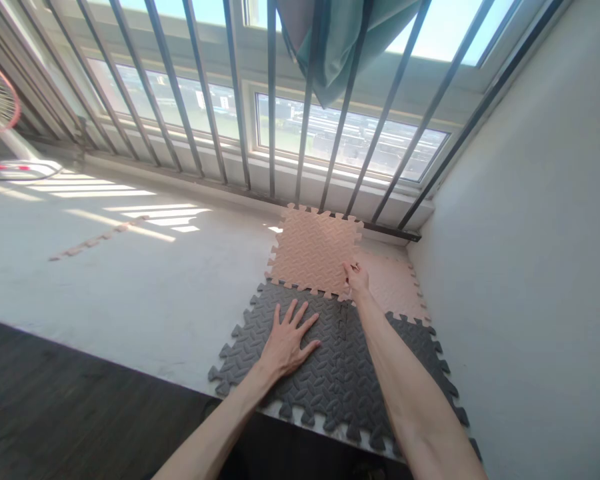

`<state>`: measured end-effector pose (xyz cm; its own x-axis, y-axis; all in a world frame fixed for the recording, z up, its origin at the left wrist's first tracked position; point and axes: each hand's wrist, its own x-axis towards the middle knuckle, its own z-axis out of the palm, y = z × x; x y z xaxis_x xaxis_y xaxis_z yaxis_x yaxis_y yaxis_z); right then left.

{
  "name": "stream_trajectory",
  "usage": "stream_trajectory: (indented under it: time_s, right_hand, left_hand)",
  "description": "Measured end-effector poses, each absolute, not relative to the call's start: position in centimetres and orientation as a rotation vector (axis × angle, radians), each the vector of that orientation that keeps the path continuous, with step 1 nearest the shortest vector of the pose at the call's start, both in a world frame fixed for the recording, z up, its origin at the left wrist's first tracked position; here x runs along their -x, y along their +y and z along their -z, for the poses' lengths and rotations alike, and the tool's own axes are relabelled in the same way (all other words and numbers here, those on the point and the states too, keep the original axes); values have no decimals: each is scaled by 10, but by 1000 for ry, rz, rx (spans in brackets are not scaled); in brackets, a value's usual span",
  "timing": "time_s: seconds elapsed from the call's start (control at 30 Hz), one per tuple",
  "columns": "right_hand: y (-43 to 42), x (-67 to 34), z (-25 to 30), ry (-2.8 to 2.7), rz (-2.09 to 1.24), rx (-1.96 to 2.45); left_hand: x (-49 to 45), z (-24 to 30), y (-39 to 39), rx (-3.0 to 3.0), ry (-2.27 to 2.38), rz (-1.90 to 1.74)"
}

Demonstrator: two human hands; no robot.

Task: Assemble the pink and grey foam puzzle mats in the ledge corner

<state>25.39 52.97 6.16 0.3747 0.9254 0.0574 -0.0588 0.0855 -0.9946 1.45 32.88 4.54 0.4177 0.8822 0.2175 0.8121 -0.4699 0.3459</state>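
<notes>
No text, label, brand, number or sign can be read. On the base (43, 168) of the fan (17, 143) at the far left, small red marks (3, 167) show on the upper face, too blurred to tell whether they are lettering, buttons or plain colour. Beyond the window (350, 143), the buildings are too small and washed out for any sign on them to be made out.
</notes>
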Motion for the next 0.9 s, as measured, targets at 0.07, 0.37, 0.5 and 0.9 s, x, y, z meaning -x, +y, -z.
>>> stream_trajectory:
  time_s: [0.07, 0.37, 0.5, 0.9]
  right_hand:
    - [538, -250, -65, -936, -871, 1230]
    - [537, -245, -67, -1048, -754, 1164]
    - [531, -244, -75, -1069, -777, 1148]
    - [534, -242, -81, -1073, -734, 1198]
  left_hand:
    - [-14, -48, 330, -2479, 1503, -548]
    - [-14, -49, 328, -2471, 1490, -576]
    - [-14, -50, 328, -2464, 1492, -547]
    - [-14, -50, 328, -2485, 1497, -518]
